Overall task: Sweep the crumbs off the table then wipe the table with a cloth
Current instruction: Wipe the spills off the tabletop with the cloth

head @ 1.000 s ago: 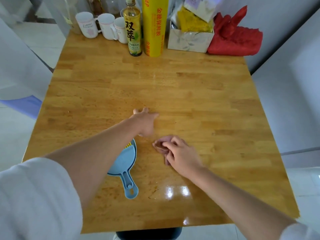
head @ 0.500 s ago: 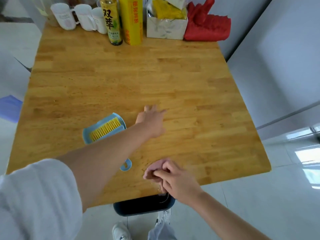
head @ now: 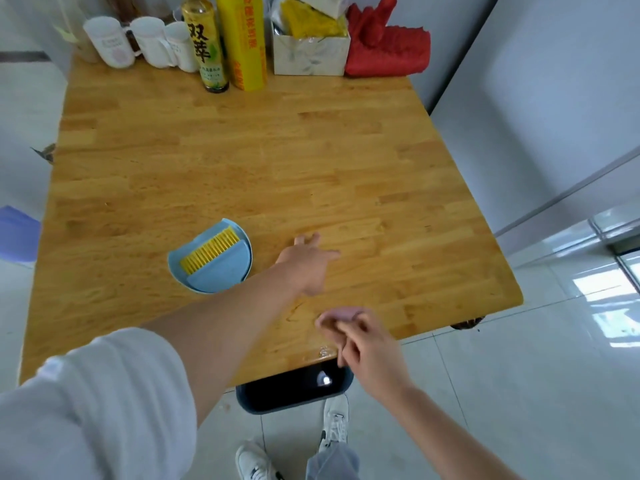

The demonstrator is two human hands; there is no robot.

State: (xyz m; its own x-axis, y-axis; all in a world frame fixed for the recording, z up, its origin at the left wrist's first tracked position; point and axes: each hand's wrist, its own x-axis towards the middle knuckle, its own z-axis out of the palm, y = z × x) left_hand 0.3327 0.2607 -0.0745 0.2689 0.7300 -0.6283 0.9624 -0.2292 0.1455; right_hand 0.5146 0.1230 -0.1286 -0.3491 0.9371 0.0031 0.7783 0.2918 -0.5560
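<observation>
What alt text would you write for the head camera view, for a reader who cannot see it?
A person's right hand holds a pink cloth at the near edge of a wooden table, above a dark bin on the floor. The left hand rests open on the table beside a blue dustpan holding a yellow brush.

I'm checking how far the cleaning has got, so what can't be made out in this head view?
- Pink cloth: mostly hidden by the right hand, blurred.
- Dustpan handle: behind the left forearm.
- Crumbs: too small to confirm.
- Dark bin: partly under the table edge.
</observation>
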